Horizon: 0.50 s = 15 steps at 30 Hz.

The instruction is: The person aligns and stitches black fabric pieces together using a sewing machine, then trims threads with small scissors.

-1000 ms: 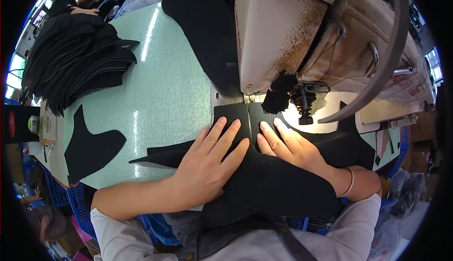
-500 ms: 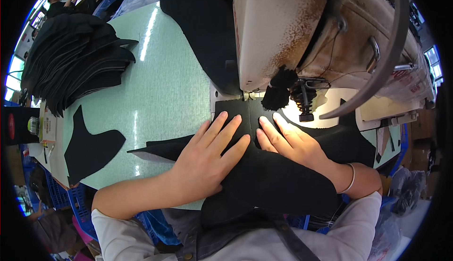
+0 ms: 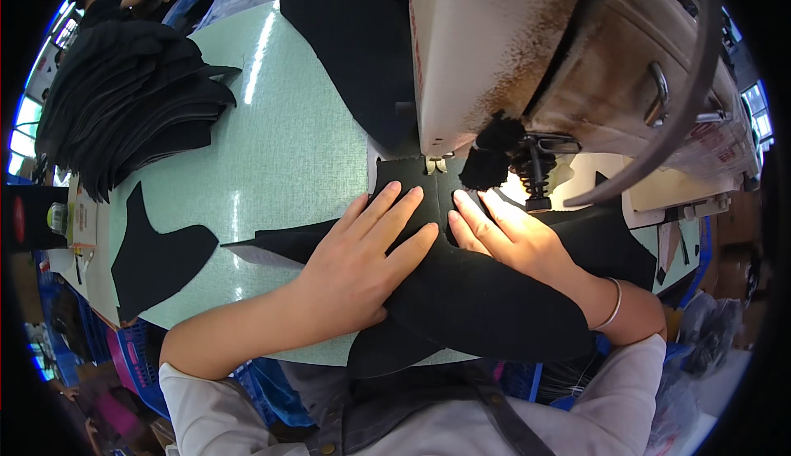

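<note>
Black fabric pieces (image 3: pixel 486 308), joined along a middle seam, lie beneath the presser foot (image 3: pixel 435 165) of a sewing machine (image 3: pixel 486 60). On the fabric left of that seam rests my left hand (image 3: pixel 350 254), palm down with fingers spread. My right hand (image 3: pixel 523 246) presses flat on the right side, its fingers stretched toward the foot and lit by the machine lamp. Neither hand grips anything. One fabric flap sticks out to the left beneath my left hand, while another drapes toward me over the table's front edge.
A thick stack of black cut pieces (image 3: pixel 136 102) sits at the far left of the pale green table (image 3: pixel 288 126). Nearer lies a single curved piece (image 3: pixel 156 254). Another long black piece (image 3: pixel 350 44) lies left of the machine. Blue baskets (image 3: pixel 140 365) stand below the table.
The fabric has slid away from me, its far edge now farther under the presser foot. Its near flap has drawn up from my lap. Both hands stay flat, the right shifting slightly forward.
</note>
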Available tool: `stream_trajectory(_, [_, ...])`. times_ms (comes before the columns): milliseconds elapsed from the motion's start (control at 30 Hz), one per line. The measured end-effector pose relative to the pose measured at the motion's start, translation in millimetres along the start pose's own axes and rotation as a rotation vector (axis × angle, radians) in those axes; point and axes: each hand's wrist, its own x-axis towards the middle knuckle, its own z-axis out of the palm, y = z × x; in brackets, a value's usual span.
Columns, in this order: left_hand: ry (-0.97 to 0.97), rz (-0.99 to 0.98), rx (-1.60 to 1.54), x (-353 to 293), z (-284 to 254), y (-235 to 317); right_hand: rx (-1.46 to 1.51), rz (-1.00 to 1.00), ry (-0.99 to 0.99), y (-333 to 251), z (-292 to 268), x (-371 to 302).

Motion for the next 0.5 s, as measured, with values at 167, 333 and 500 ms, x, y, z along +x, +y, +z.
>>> stream_trajectory(167, [-0.070,-0.002,-0.023,-0.9,1.0,-0.7,-0.028,-0.044,0.037,1.8,0.7,-1.7])
stream_trajectory(333, [-0.036,0.014,0.027,0.5,0.9,-9.2,0.170,-0.017,0.013,11.3,3.7,-3.6])
stream_trajectory(500, [0.063,0.022,0.064,7.6,-1.6,-10.9,0.231,0.026,-0.030,19.8,4.5,-2.1])
